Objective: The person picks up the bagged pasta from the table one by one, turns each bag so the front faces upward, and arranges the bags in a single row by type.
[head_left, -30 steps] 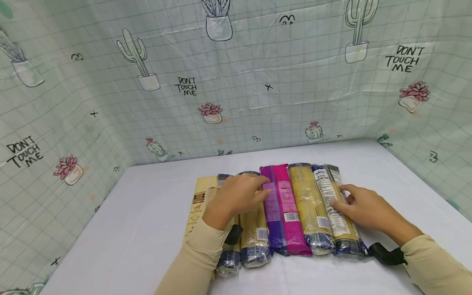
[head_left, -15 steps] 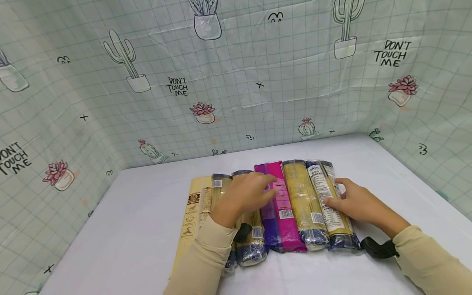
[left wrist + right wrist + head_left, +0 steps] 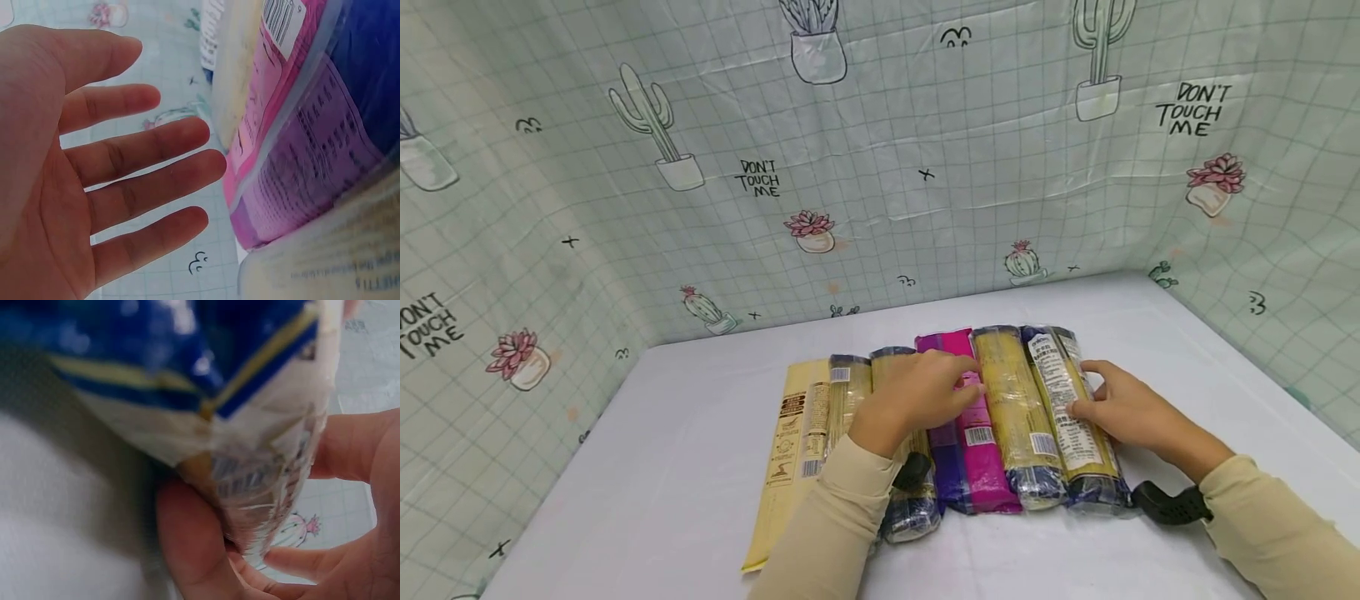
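Several long packs lie side by side in a row on the white table. My left hand [image 3: 921,396] is held over the magenta and purple pack [image 3: 988,467], its fingertips near the neighbouring yellow pack [image 3: 1015,392]. In the left wrist view its fingers [image 3: 150,169] are spread, with nothing between them. At the right end of the row, my right hand [image 3: 1131,408] grips a spaghetti pack [image 3: 1071,408] with a white printed label and dark blue ends. The right wrist view shows fingers [image 3: 190,537] curled under that pack's edge [image 3: 250,469]. The left forearm hides parts of the left packs.
Left of the magenta pack lie two spaghetti packs with blue ends, one a yellow pack [image 3: 895,354], the other a similar pack [image 3: 848,383]. A flat cream pack [image 3: 786,467] forms the left end. A cactus-print cloth [image 3: 880,167] walls the table [image 3: 662,467].
My left hand has moved rightward across the magenta pack, toward the yellow pack beside it. The right hand keeps its grip on the rightmost pack. The head view has shifted slightly.
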`<act>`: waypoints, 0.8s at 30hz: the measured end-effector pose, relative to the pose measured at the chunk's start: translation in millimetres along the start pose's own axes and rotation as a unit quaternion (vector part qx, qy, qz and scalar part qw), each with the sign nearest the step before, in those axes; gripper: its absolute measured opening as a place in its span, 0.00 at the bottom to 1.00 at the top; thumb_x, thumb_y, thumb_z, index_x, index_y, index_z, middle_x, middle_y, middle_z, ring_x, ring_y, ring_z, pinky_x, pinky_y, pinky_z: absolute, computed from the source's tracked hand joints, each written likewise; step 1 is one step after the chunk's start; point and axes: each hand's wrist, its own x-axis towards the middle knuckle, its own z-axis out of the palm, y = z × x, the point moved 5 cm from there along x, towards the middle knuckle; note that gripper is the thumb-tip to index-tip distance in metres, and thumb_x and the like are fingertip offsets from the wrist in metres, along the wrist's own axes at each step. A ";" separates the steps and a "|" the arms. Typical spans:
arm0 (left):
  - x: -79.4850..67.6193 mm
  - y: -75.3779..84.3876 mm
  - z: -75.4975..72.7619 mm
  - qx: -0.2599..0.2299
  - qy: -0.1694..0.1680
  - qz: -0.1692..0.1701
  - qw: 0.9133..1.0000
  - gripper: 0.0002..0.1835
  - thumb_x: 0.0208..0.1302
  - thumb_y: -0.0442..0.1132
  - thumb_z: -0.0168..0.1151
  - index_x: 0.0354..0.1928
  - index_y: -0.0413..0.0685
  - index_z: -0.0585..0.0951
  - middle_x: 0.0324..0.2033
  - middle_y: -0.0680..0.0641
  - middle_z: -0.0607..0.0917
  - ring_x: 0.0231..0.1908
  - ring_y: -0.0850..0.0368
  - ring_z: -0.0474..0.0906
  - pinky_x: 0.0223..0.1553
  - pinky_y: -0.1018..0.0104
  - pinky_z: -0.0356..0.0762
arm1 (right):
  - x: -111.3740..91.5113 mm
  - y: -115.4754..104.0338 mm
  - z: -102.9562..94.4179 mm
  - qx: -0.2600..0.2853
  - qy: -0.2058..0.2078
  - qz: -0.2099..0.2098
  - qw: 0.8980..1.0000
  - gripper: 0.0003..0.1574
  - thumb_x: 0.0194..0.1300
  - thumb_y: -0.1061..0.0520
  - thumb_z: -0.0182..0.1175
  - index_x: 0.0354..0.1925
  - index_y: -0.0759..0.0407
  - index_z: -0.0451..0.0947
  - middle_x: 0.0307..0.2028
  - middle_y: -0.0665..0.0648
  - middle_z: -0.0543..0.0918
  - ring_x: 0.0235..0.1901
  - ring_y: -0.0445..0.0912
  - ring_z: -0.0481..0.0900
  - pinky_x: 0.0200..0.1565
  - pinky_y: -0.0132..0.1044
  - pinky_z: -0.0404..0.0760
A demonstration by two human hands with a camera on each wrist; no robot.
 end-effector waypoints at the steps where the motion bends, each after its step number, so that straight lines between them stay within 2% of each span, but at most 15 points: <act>1: 0.9 0.8 0.5 -0.015 -0.003 0.003 1.000 0.19 0.75 0.52 0.54 0.61 0.56 0.82 0.43 0.57 0.86 0.37 0.67 0.78 0.33 0.70 0.75 | 0.3 -0.3 0.3 0.004 0.001 0.000 1.000 0.53 0.70 0.54 0.60 0.75 0.77 0.40 0.40 0.67 0.79 0.30 0.49 0.81 0.26 0.43 0.80; 6: 5.6 7.6 3.4 -0.116 -0.029 0.020 0.993 0.20 0.76 0.51 0.54 0.63 0.55 0.80 0.45 0.57 0.86 0.42 0.68 0.80 0.41 0.71 0.79 | 0.6 -0.6 1.2 0.027 0.007 -0.001 1.000 0.53 0.69 0.56 0.60 0.76 0.74 0.41 0.40 0.65 0.80 0.29 0.50 0.79 0.24 0.43 0.79; 8: 8.1 10.5 4.6 -0.137 -0.035 0.028 0.990 0.20 0.76 0.51 0.54 0.63 0.55 0.80 0.45 0.56 0.87 0.42 0.68 0.80 0.42 0.71 0.79 | 0.6 -0.1 1.5 0.034 0.011 0.000 0.999 0.52 0.68 0.57 0.60 0.76 0.73 0.41 0.39 0.65 0.80 0.29 0.50 0.79 0.24 0.42 0.79; 15: 11.5 13.9 12.1 -0.121 -0.055 0.038 0.990 0.20 0.76 0.50 0.54 0.63 0.54 0.80 0.45 0.57 0.86 0.41 0.69 0.79 0.43 0.72 0.78 | -0.2 0.8 2.3 0.049 0.023 0.000 0.999 0.51 0.68 0.59 0.60 0.78 0.67 0.44 0.35 0.62 0.80 0.25 0.50 0.76 0.23 0.42 0.78; 24: 11.9 13.1 17.7 -0.100 -0.060 0.035 0.993 0.20 0.76 0.50 0.55 0.64 0.55 0.80 0.41 0.59 0.85 0.34 0.69 0.77 0.37 0.74 0.76 | 2.5 2.8 -2.1 0.055 0.047 -0.015 0.997 0.48 0.67 0.61 0.60 0.77 0.67 0.48 0.38 0.64 0.79 0.26 0.49 0.76 0.25 0.40 0.78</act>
